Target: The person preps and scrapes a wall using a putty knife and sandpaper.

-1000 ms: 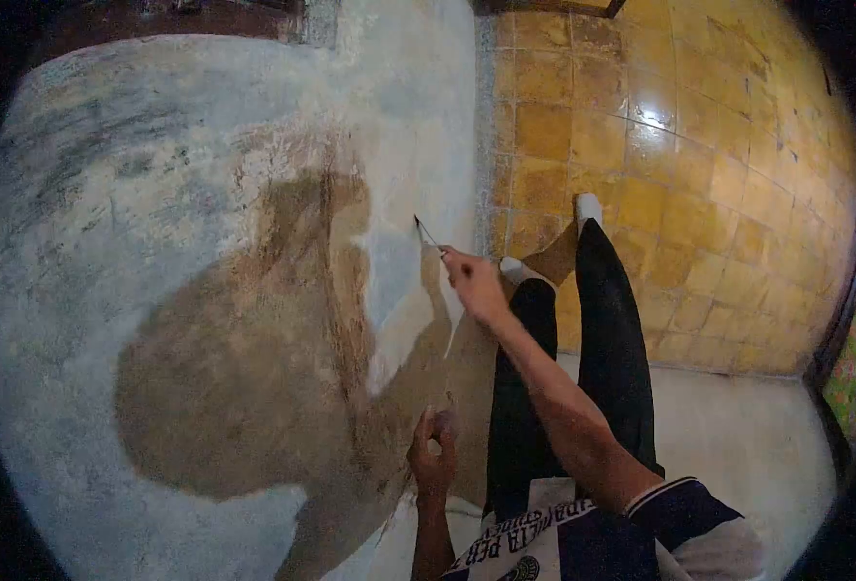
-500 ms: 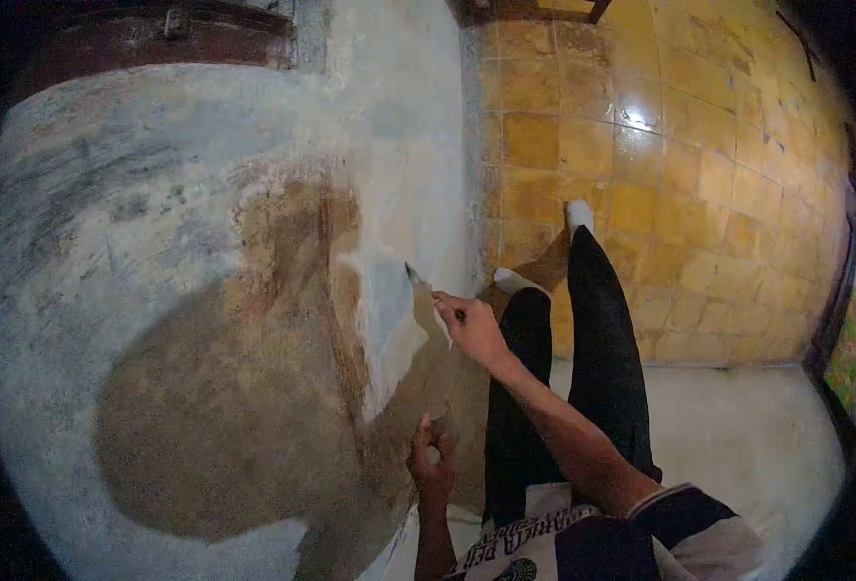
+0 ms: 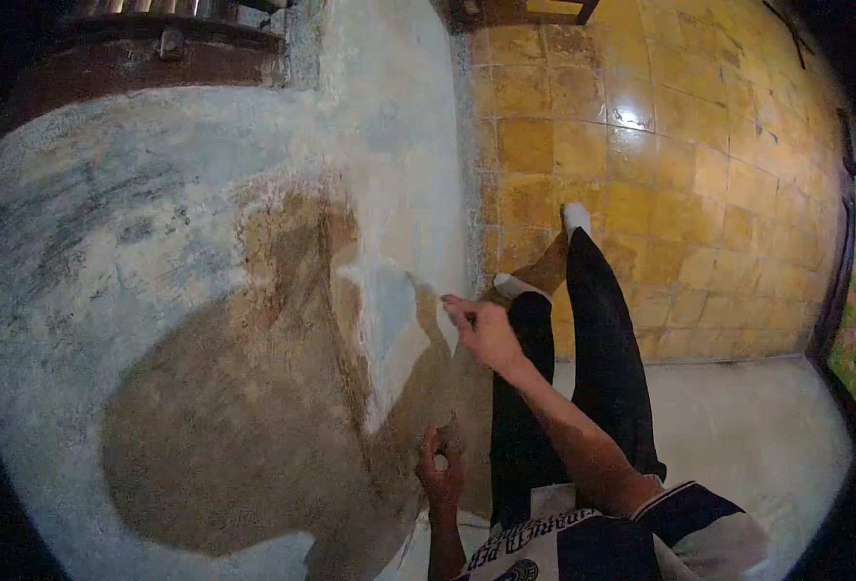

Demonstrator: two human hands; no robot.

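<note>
The right hand [image 3: 486,331] has its fingers closed around a thin scraper [image 3: 426,290], whose blade lies against the wall [image 3: 157,290] at its pale patch. Lower on the wall, the left hand [image 3: 440,473] rests with fingers curled shut.

**Wall** [image 3: 137,223]: mottled grey-white plaster, streaked darker grey at left. It surrounds a large brown patch [image 3: 244,426] with rust-orange edges, and a paler, smoother strip [image 3: 399,174] runs down the right side.
**Blade** [image 3: 418,287]: dull grey, blurred.
**Tiles** [image 3: 679,174]: glossy ochre-yellow squares in a grid, with dark joints.
**Slab** [image 3: 747,426]: plain off-white.
**Trousers** [image 3: 612,368]: black.
**Socks** [image 3: 575,215]: white.
**Shirt** [image 3: 631,542]: navy and white, with dark lettering on the white.
**Beam** [image 3: 137,63]: dark red-brown.
</note>
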